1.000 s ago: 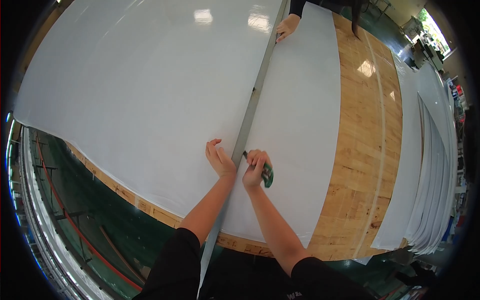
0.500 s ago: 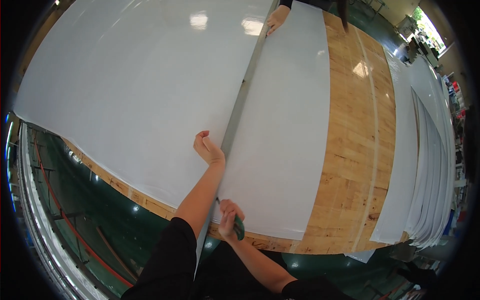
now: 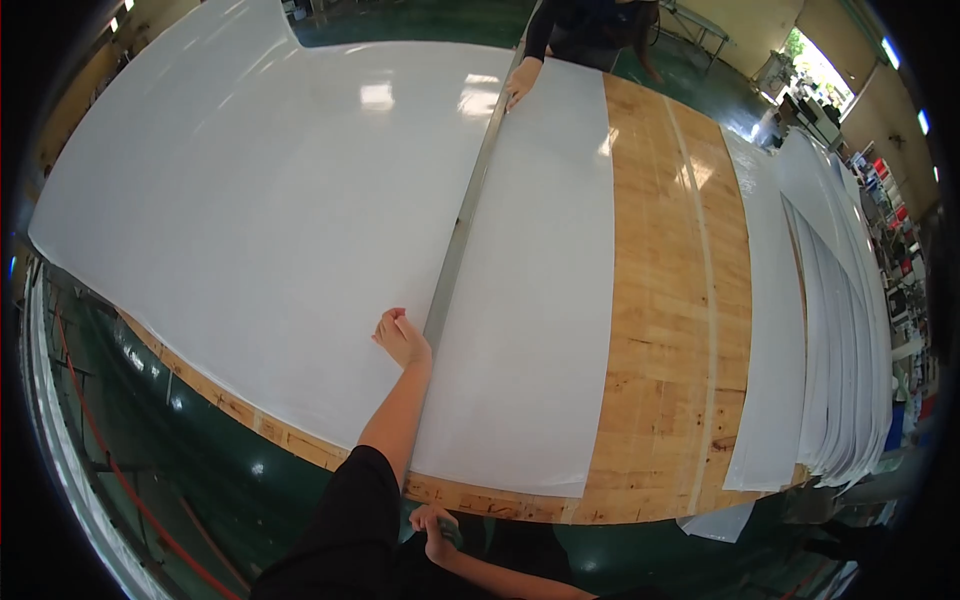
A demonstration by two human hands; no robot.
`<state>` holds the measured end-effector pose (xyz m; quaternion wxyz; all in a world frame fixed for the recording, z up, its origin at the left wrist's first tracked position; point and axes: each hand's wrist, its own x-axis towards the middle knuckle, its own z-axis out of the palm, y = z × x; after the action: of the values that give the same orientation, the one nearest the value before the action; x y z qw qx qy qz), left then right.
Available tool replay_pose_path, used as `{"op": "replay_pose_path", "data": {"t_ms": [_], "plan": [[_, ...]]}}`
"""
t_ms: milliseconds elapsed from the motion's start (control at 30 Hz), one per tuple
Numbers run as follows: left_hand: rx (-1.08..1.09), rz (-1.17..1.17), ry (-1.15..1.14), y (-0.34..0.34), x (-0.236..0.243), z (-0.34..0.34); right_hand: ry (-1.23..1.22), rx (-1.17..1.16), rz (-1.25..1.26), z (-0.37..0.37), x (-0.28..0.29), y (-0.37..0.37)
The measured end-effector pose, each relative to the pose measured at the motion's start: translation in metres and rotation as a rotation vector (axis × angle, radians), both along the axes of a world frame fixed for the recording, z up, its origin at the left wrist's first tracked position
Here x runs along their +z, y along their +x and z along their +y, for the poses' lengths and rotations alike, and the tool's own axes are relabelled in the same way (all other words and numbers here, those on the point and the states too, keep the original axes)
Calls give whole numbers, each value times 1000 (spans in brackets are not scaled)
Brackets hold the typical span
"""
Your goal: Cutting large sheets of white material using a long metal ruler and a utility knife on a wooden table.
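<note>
A long grey metal straightedge (image 3: pixel 460 235) lies across a large white sheet (image 3: pixel 300 200), running away from me to the far side of the table. My left forearm and wrist press on its near part. Just left of the bar, my left hand (image 3: pixel 403 340) is loosely curled, with nothing visible in it. My right hand (image 3: pixel 432 526) is closed round a green-handled knife (image 3: pixel 452 535), below the table's front edge and near the straightedge's near end. Its blade cannot be made out now. At the far end, a co-worker's hand (image 3: pixel 520 82) rests on the straightedge.
Right of the sheet, the wooden tabletop (image 3: pixel 660 300) shows bare, with a pale strip along it. A stack of white sheets (image 3: pixel 835 370) lies at the right. Metal rails (image 3: pixel 60 430) and a red bar (image 3: pixel 120 470) stand at the lower left above the green floor (image 3: pixel 255 455).
My right hand has drawn back with the knife from the sheet's near edge to below the table edge. The view has shifted, showing more of the far side; my left arm stays on the straightedge.
</note>
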<state>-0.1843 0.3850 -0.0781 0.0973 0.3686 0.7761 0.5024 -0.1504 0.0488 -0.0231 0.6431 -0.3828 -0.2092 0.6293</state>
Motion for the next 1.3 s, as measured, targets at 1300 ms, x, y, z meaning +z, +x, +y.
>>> {"op": "replay_pose_path", "data": {"t_ms": [1300], "plan": [[-269,548,-154,16,12,-5,-365,-309,-1933,111,-54,357]]}}
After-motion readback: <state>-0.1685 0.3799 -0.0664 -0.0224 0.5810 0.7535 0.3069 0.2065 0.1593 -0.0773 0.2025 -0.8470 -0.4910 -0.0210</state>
